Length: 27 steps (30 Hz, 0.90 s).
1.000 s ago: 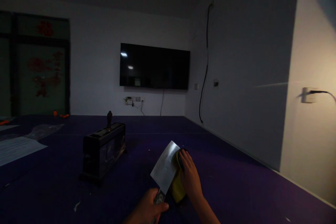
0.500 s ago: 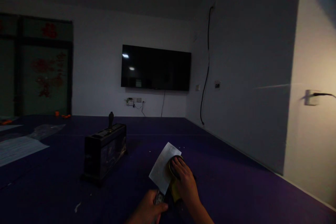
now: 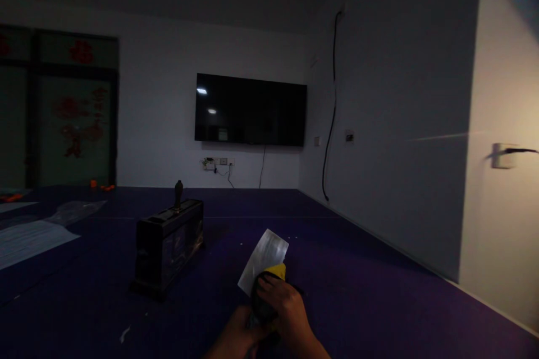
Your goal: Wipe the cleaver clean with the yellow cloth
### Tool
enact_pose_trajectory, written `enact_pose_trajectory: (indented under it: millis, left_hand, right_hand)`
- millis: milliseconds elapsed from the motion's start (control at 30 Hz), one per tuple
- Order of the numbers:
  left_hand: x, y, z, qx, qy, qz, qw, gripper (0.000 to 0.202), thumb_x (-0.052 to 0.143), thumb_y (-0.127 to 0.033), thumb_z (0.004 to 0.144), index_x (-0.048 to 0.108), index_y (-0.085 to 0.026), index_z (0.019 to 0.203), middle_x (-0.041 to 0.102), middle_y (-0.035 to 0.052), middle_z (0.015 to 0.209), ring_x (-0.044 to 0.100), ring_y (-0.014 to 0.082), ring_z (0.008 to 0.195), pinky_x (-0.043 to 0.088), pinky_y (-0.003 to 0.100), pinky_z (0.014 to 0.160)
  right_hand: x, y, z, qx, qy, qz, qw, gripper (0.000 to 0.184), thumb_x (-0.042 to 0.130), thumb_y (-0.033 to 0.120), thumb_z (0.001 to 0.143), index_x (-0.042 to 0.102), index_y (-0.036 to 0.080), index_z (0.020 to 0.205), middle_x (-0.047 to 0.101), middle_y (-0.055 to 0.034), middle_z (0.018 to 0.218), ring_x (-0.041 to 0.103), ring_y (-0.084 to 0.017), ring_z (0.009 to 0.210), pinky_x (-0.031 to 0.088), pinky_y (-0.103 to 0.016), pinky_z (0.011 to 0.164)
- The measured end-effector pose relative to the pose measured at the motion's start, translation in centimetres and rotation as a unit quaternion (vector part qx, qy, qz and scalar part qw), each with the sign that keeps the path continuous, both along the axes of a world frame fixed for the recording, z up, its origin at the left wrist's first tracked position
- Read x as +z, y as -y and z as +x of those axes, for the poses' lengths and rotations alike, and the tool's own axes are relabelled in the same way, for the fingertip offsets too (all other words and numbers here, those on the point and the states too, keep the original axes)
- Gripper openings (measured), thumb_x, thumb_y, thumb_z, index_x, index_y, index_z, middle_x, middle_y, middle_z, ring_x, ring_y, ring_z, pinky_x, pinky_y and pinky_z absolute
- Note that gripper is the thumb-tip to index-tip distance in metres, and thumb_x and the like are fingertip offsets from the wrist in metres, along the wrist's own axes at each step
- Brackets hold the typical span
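A cleaver (image 3: 263,252) with a broad, shiny blade points up and away from me. My left hand (image 3: 238,332) is closed round its handle, which is mostly hidden now. My right hand (image 3: 287,305) presses a yellow-and-black cloth (image 3: 278,271) against the lower part of the blade, near the handle. The cloth's dark part is bunched under the fingers. To the left stands a black knife block (image 3: 168,244), with a single dark handle (image 3: 178,193) sticking up from its top.
Both hands are above a dark purple tabletop (image 3: 357,303). White sheets (image 3: 33,241) and clear plastic wrap (image 3: 78,212) lie at far left, near small orange items (image 3: 93,184). A white scrap (image 3: 124,334) lies near the front. A television (image 3: 250,109) hangs on the back wall.
My right hand has slid the cloth down the blade toward the handle and my left hand. More of the upper blade shows, and more of the cloth's yellow edge.
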<state>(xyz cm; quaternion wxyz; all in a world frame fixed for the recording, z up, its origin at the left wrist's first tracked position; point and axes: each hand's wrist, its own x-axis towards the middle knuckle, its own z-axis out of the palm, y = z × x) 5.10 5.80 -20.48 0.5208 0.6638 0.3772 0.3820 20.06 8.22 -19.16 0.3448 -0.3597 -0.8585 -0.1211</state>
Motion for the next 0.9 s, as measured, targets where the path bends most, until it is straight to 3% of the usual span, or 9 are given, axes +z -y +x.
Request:
enact_pose_trajectory:
  millis: [133, 300, 367, 633, 900]
  left_hand:
    - [0.0, -0.1, 0.0, -0.008, 0.024, 0.01, 1.0, 0.054, 0.065, -0.066, 0.054, 0.057, -0.013, 0.063, 0.044, -0.0035, 0.05, 0.034, 0.005, 0.038, 0.02, 0.02, 0.037]
    - [-0.3, -0.7, 0.1, -0.005, 0.068, -0.005, 0.998, 0.056, 0.074, -0.063, 0.041, 0.06, -0.015, 0.067, 0.052, 0.0004, 0.06, 0.046, 0.0115, 0.057, 0.033, 0.02, 0.048]
    - [-0.1, -0.4, 0.1, 0.0, 0.069, -0.01, 0.998, 0.056, 0.073, -0.063, 0.043, 0.061, -0.015, 0.069, 0.055, 0.0015, 0.062, 0.047, 0.0128, 0.059, 0.034, 0.021, 0.048]
    - [0.0, 0.6, 0.0, 0.008, 0.035, -0.03, 0.999, 0.052, 0.068, -0.062, 0.052, 0.06, -0.013, 0.07, 0.049, -0.0028, 0.052, 0.033, 0.0046, 0.038, 0.021, 0.019, 0.035]
    - [-1.2, -0.1, 0.1, 0.06, -0.017, -0.078, 0.995, 0.036, 0.07, -0.039, 0.06, 0.057, -0.015, 0.083, 0.046, -0.0073, 0.049, 0.034, 0.0046, 0.034, 0.024, 0.018, 0.035]
  right_hand:
    - [0.0, 0.1, 0.0, 0.015, 0.005, -0.001, 1.0, 0.052, 0.044, 0.006, 0.055, 0.069, 0.025, 0.097, 0.063, -0.0023, 0.112, 0.059, -0.021, 0.104, 0.049, -0.031, 0.085]
    - [0.5, 0.7, -0.1, 0.039, 0.037, -0.019, 0.998, 0.054, 0.042, 0.007, 0.053, 0.069, 0.021, 0.099, 0.062, -0.0036, 0.114, 0.057, -0.022, 0.107, 0.048, -0.031, 0.086]
    - [0.7, 0.7, -0.1, 0.045, 0.034, -0.021, 0.998, 0.055, 0.043, 0.007, 0.054, 0.068, 0.021, 0.1, 0.062, -0.0043, 0.115, 0.057, -0.021, 0.107, 0.047, -0.03, 0.087]
    - [0.4, 0.1, 0.5, -0.006, -0.014, 0.015, 1.0, 0.062, 0.041, 0.002, 0.052, 0.066, 0.022, 0.105, 0.06, -0.0038, 0.117, 0.056, -0.02, 0.108, 0.047, -0.031, 0.089]
    - [0.5, -0.1, 1.5, -0.073, -0.078, 0.053, 0.993, 0.071, 0.035, -0.002, 0.046, 0.065, 0.02, 0.106, 0.061, -0.0044, 0.116, 0.056, -0.02, 0.109, 0.046, -0.036, 0.092]
